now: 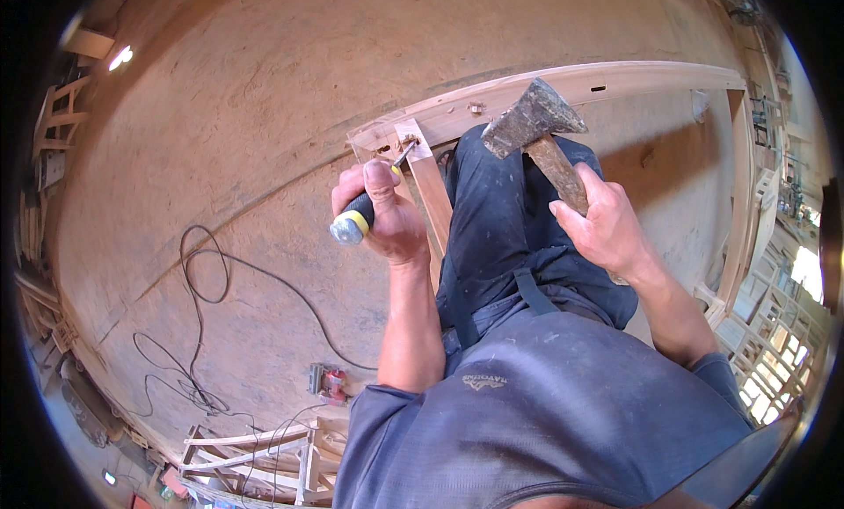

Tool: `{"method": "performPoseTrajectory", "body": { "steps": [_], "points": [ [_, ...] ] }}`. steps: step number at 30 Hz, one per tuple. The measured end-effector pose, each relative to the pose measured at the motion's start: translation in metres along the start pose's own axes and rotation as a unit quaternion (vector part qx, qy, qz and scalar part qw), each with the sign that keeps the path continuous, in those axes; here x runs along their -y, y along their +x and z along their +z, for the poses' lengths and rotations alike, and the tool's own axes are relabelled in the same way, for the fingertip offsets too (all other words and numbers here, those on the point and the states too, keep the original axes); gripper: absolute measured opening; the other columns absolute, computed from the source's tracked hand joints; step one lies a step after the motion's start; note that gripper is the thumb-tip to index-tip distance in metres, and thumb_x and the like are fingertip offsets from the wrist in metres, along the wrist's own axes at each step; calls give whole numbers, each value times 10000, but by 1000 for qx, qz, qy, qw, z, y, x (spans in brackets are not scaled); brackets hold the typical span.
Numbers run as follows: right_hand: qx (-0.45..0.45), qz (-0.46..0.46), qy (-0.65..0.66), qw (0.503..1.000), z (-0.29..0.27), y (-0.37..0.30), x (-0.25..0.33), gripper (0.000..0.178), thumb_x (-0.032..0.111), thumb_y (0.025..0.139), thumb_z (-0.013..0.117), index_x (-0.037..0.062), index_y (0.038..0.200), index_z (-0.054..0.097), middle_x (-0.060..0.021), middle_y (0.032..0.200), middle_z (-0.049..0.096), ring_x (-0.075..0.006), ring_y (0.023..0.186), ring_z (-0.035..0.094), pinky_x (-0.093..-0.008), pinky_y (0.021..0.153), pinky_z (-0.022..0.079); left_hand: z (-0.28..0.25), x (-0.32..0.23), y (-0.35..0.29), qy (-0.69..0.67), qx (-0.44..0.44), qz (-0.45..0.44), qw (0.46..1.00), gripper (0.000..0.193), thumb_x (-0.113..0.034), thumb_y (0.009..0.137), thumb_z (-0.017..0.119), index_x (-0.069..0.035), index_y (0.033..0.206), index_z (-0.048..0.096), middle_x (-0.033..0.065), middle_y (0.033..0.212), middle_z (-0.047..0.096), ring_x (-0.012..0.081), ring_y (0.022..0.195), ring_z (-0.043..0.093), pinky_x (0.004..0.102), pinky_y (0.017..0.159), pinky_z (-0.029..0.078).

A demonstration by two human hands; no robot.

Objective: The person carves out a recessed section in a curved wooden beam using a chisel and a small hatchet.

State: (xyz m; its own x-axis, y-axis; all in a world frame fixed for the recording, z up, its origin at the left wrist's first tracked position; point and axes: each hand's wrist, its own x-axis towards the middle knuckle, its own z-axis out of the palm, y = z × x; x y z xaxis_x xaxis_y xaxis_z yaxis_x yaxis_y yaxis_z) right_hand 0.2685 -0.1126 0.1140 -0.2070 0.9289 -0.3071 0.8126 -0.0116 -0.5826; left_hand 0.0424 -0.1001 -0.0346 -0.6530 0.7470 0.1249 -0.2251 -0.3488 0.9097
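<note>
My left hand (393, 223) is closed around the black and yellow handle of a chisel (354, 217), thumb on top. Its metal tip reaches a notch with shavings at the end of a light wooden rail (431, 188). That rail end lies by a long wooden beam (642, 80), where a dark slot shows near the chisel. In my right hand (608, 228) is a worn hatchet (538, 119), gripped by its wooden handle. The hatchet head is raised over my knees, to the right of the chisel and apart from it.
A few shavings (476, 108) lie on the beam. An upright board (741, 184) joins its right end. On the dusty floor, a looped black cable (195, 311) runs beside a red power tool (333, 385). Wooden frames (251, 447) stand behind at lower left; more frames (774, 346) are at right.
</note>
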Motion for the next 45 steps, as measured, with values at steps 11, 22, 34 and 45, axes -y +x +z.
{"method": "performPoseTrajectory", "body": {
  "steps": [11, 22, 34, 45],
  "points": [
    [-46, -24, -12, 999, 1, -10, -5, 234, 63, 873, 722, -41, 977, 539, -235, 666, 595, -444, 639, 635, -471, 556, 491, 12, 2, -17, 53, 42, 76, 995, 175, -89, 986, 692, -67, 929, 528, 65, 803, 595, 166, 762, 580, 363, 810, 522],
    [-36, -347, -132, 928, 15, -19, -10, 363, 20, 674, 727, 7, 1004, 576, -85, 721, 586, -280, 584, 593, -371, 540, 458, 41, 7, -32, 72, 7, 144, 987, 258, -42, 837, 834, -16, 784, 583, 91, 709, 575, 237, 645, 550, 369, 649, 495],
    [-28, -197, -151, 968, 8, -2, 38, 175, 15, 878, 726, 2, 955, 569, -191, 675, 597, -400, 583, 627, -424, 566, 520, 65, 6, -11, 80, 7, 83, 993, 278, -77, 840, 821, -69, 717, 572, 85, 645, 526, 257, 591, 509, 365, 558, 407],
    [-115, -324, 53, 937, -7, -18, 47, 117, -11, 911, 661, 35, 857, 568, -88, 710, 592, -238, 595, 596, -363, 604, 503, 66, 4, -16, 101, 6, 91, 991, 262, -44, 838, 801, -77, 733, 564, 81, 695, 583, 260, 623, 541, 361, 597, 436]
  ]
}}
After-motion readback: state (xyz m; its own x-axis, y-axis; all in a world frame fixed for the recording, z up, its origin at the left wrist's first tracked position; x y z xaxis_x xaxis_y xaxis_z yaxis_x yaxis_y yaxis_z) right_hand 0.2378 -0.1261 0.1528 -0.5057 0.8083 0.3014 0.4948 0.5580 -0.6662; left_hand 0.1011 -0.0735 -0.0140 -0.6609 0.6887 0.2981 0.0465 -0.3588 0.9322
